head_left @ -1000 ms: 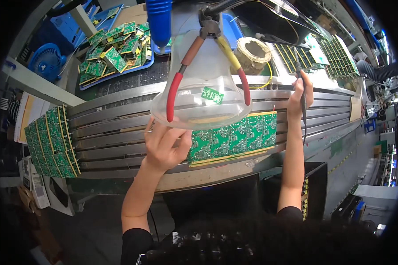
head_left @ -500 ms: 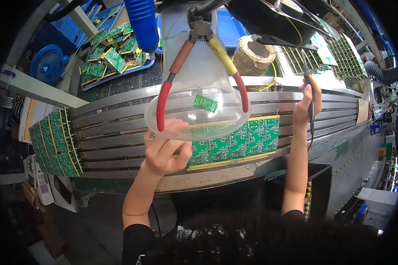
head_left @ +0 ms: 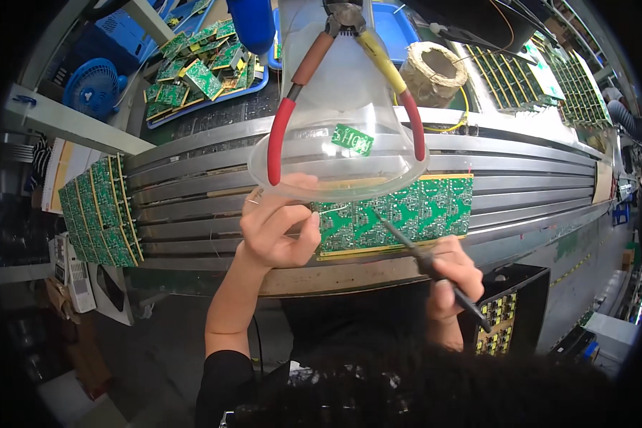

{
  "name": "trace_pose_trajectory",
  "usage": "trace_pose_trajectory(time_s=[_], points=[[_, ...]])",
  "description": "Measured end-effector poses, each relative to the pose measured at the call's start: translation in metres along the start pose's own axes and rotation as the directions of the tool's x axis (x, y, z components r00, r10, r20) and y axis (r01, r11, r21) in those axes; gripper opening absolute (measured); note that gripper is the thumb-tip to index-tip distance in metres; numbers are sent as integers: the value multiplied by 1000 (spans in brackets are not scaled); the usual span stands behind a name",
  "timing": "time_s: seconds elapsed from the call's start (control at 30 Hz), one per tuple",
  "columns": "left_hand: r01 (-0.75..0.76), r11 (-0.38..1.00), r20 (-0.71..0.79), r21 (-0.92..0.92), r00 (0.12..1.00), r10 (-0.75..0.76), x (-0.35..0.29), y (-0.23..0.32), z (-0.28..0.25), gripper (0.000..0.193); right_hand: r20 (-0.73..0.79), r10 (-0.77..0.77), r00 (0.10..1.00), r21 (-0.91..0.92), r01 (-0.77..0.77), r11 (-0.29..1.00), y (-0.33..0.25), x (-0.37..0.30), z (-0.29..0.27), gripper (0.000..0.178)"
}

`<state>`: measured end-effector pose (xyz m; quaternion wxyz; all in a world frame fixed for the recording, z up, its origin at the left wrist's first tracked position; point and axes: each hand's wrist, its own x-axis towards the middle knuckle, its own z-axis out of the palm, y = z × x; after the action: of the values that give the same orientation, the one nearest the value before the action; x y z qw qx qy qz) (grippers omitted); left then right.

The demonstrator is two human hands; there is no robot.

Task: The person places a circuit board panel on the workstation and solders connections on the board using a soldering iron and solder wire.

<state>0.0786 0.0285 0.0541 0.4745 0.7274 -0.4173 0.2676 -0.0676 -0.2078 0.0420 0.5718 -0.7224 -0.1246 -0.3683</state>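
Note:
A green circuit board panel point(head_left: 442, 203) with yellow edge strips lies on the metal rails in front of me. My right hand point(head_left: 455, 278) grips a dark soldering iron point(head_left: 422, 258), its tip over the middle of the panel; whether it touches cannot be told. At the panel's left end, my left hand point(head_left: 282, 230) is closed with a thin pale solder wire point(head_left: 333, 210) reaching from its fingers over the board. A clear funnel-shaped hood point(head_left: 321, 187) hangs above and hides part of the panel's far edge and the left fingertips. Red-handled cutters point(head_left: 282, 135) hang against the hood.
More panels stand at the left point(head_left: 96, 210) and far right. A blue tray point(head_left: 192, 113) holds piled boards at the back left. Behind the hood are a wrapped roll point(head_left: 429, 80) and a blue hose point(head_left: 253, 25). A black box point(head_left: 531, 285) sits below the bench edge at right.
My right hand has come down and left from the far right, bringing the soldering iron over the panel. The left hand stays near the panel's left end. The whole view has shifted slightly.

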Motion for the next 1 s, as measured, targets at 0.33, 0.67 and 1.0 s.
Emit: trace_pose_trajectory(time_s=[0.33,0.67,1.0], points=[[-77,997,-16,-3,997,77,-2,-11,5,16,111,10,994,-58,-3,998,8,11,16,19],[-109,993,10,35,994,108,-4,-13,9,18,169,44,985,-72,-32,997,10,23,16,19],[-120,990,29,79,993,118,-6,-13,10,18,283,-4,959,-154,50,987,4,35,13,19]])
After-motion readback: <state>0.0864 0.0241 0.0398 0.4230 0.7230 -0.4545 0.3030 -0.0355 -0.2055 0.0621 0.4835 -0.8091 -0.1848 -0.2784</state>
